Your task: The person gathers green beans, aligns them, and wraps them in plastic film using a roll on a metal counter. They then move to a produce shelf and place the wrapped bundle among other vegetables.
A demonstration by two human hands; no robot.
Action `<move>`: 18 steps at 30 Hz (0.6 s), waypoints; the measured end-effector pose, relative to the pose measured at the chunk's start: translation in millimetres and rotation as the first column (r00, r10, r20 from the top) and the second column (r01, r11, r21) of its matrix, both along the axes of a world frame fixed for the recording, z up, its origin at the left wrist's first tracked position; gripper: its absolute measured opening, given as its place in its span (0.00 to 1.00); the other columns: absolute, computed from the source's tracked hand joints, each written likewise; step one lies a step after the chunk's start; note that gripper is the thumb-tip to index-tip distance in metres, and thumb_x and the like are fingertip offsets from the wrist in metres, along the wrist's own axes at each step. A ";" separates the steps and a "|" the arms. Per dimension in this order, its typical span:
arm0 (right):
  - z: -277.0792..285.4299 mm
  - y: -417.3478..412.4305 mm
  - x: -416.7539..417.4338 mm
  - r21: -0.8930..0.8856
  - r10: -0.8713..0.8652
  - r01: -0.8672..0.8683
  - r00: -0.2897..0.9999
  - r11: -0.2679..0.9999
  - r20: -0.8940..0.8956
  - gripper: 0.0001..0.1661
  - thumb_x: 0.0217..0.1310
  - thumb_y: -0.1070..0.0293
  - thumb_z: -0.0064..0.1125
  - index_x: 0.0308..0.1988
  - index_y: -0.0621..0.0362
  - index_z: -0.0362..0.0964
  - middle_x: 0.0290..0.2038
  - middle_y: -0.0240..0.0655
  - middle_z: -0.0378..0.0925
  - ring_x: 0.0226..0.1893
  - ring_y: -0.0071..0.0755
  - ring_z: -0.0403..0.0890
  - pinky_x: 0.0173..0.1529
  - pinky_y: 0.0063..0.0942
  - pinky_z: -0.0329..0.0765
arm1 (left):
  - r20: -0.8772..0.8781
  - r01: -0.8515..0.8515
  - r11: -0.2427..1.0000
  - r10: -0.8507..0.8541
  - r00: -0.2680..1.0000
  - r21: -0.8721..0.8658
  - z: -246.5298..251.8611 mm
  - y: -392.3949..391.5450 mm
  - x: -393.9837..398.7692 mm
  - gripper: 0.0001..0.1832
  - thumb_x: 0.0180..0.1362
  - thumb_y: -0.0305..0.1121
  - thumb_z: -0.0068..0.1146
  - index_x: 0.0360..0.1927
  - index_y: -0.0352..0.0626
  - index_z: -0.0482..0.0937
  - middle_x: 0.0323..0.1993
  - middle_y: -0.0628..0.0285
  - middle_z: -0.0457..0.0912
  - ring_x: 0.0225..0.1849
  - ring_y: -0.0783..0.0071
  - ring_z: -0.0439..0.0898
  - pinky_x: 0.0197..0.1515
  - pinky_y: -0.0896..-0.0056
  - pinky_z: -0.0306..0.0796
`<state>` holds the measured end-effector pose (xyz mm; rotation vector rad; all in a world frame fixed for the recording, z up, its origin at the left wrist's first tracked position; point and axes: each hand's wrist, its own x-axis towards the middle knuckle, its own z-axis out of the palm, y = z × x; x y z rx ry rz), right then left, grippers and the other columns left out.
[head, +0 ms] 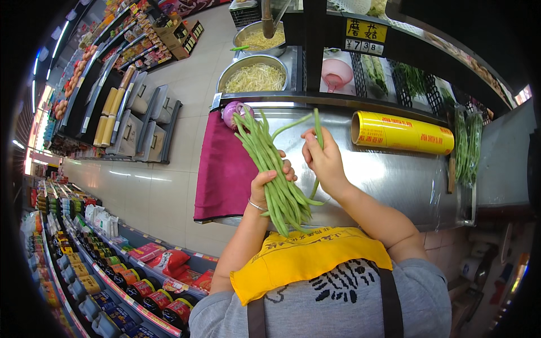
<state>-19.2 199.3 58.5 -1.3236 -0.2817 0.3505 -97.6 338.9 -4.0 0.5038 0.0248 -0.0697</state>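
Note:
A thick bunch of long green beans (270, 164) is gripped around its middle by my left hand (270, 179), above the near side of a stainless steel counter (380, 177). My right hand (323, 156) pinches a single long bean (318, 126) just to the right of the bunch. That bean points upward, and its lower end hangs below my palm. Under the bunch's left side, a magenta cloth (224, 169) covers the counter's left end. Beyond the bunch's upper tips lies a purple onion (236, 115).
A yellow roll of cling wrap (403, 133) lies at the counter's back right. Plastic-wrapped green beans (467, 143) rest at the right end. Steel bowls of bean sprouts (255, 78) stand behind, near a pink plastic vessel (337, 72). Store shelves (127, 274) line the left.

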 end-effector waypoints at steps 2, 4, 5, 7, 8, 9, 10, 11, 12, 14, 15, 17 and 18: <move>1.5 -0.2 7.1 0.020 0.092 -0.091 0.993 0.996 -0.080 0.17 0.73 0.56 0.41 0.43 0.59 0.65 0.18 0.26 0.63 0.16 0.14 0.58 0.20 0.15 0.56 | 0.079 0.042 0.996 -0.036 0.996 -0.081 -0.8 4.6 -1.3 0.34 0.48 0.37 0.56 0.61 0.43 0.63 0.34 0.63 0.67 0.35 0.73 0.69 0.48 0.65 0.68; -2.0 -2.9 15.0 0.093 0.201 -0.185 0.958 0.978 -0.204 0.19 0.73 0.54 0.38 0.42 0.59 0.66 0.18 0.26 0.63 0.16 0.15 0.58 0.20 0.17 0.56 | 0.140 0.070 0.989 -0.052 0.989 -0.132 1.5 8.1 -1.4 0.35 0.48 0.37 0.55 0.62 0.43 0.62 0.33 0.63 0.65 0.33 0.73 0.68 0.47 0.65 0.68; -5.6 -2.0 15.5 0.123 0.193 -0.168 0.951 0.978 -0.241 0.19 0.73 0.54 0.39 0.42 0.59 0.66 0.18 0.26 0.63 0.16 0.15 0.58 0.19 0.17 0.55 | 0.154 0.080 0.984 -0.055 0.987 -0.160 2.0 9.2 -2.4 0.35 0.48 0.37 0.55 0.62 0.43 0.61 0.33 0.63 0.66 0.33 0.72 0.69 0.47 0.65 0.69; -11.6 1.0 16.1 0.180 0.181 -0.128 0.932 0.975 -0.315 0.17 0.73 0.55 0.40 0.42 0.59 0.66 0.19 0.26 0.63 0.15 0.15 0.57 0.18 0.17 0.54 | 0.180 0.101 0.971 -0.062 0.982 -0.216 2.0 10.9 -3.9 0.36 0.47 0.37 0.55 0.62 0.42 0.60 0.32 0.62 0.66 0.33 0.71 0.69 0.47 0.64 0.70; -14.3 4.0 17.8 0.203 0.121 -0.055 0.935 0.978 -0.333 0.17 0.73 0.56 0.41 0.42 0.59 0.66 0.19 0.26 0.63 0.15 0.15 0.57 0.18 0.17 0.54 | 0.190 0.120 0.967 -0.077 0.979 -0.226 1.7 11.7 -4.1 0.36 0.47 0.37 0.55 0.62 0.42 0.60 0.32 0.62 0.66 0.33 0.71 0.69 0.47 0.64 0.70; -16.5 6.7 21.0 0.221 0.057 0.024 0.934 0.975 -0.352 0.16 0.72 0.56 0.42 0.43 0.59 0.65 0.19 0.27 0.63 0.15 0.15 0.57 0.18 0.17 0.54 | 0.192 0.131 0.964 -0.087 0.978 -0.232 1.1 10.0 -3.7 0.36 0.47 0.37 0.55 0.62 0.42 0.60 0.32 0.62 0.66 0.33 0.71 0.69 0.47 0.64 0.70; -18.2 9.3 23.6 0.237 -0.008 0.103 0.928 0.966 -0.371 0.16 0.72 0.57 0.42 0.43 0.59 0.65 0.20 0.27 0.64 0.15 0.15 0.57 0.18 0.17 0.54 | 0.193 0.143 0.961 -0.098 0.976 -0.238 0.5 8.1 -3.8 0.36 0.47 0.37 0.55 0.62 0.42 0.60 0.32 0.62 0.66 0.33 0.71 0.69 0.47 0.64 0.70; -19.6 12.1 25.3 0.256 -0.016 0.125 0.922 0.959 -0.387 0.15 0.72 0.57 0.43 0.43 0.59 0.65 0.20 0.27 0.64 0.15 0.15 0.57 0.18 0.17 0.54 | 0.194 0.156 0.957 -0.109 0.975 -0.245 0.1 6.0 -4.2 0.36 0.47 0.37 0.55 0.62 0.42 0.60 0.32 0.62 0.66 0.33 0.71 0.69 0.47 0.64 0.70; -20.0 16.2 26.6 0.275 -0.021 0.142 0.915 0.951 -0.402 0.15 0.72 0.57 0.44 0.43 0.58 0.65 0.21 0.27 0.64 0.15 0.15 0.57 0.18 0.17 0.54 | 0.189 0.154 0.959 -0.110 0.976 -0.238 -0.2 4.5 -5.6 0.36 0.47 0.37 0.56 0.62 0.42 0.60 0.32 0.62 0.66 0.33 0.71 0.69 0.46 0.65 0.70; -17.7 19.6 25.2 0.317 -0.006 0.147 0.913 0.937 -0.408 0.16 0.72 0.56 0.44 0.46 0.58 0.66 0.22 0.27 0.64 0.15 0.16 0.58 0.19 0.17 0.55 | 0.185 0.166 0.959 -0.124 0.975 -0.230 0.5 1.1 -7.2 0.36 0.46 0.37 0.56 0.62 0.43 0.60 0.32 0.62 0.66 0.32 0.72 0.69 0.46 0.65 0.70; -15.1 20.6 23.1 0.329 0.014 0.126 0.920 0.936 -0.391 0.17 0.72 0.56 0.43 0.48 0.59 0.66 0.22 0.26 0.63 0.16 0.15 0.58 0.19 0.17 0.55 | 0.181 0.167 0.960 -0.127 0.975 -0.226 0.8 0.3 -8.5 0.37 0.46 0.38 0.56 0.62 0.43 0.60 0.32 0.62 0.66 0.32 0.72 0.69 0.45 0.65 0.70; -11.4 22.3 20.6 0.352 0.054 0.080 0.934 0.933 -0.354 0.20 0.73 0.57 0.42 0.53 0.61 0.65 0.22 0.26 0.62 0.16 0.15 0.57 0.20 0.16 0.55 | 0.174 0.186 0.960 -0.151 0.973 -0.208 -1.4 0.3 -8.0 0.37 0.45 0.39 0.57 0.62 0.43 0.60 0.32 0.63 0.66 0.32 0.72 0.69 0.44 0.66 0.69; -12.0 23.8 20.2 0.354 0.058 0.069 0.940 0.933 -0.337 0.21 0.73 0.57 0.41 0.55 0.60 0.65 0.23 0.25 0.63 0.17 0.14 0.57 0.21 0.16 0.55 | 0.173 0.199 0.958 -0.164 0.971 -0.208 -2.0 0.2 -8.0 0.38 0.45 0.39 0.57 0.61 0.43 0.60 0.32 0.63 0.66 0.32 0.72 0.69 0.44 0.66 0.69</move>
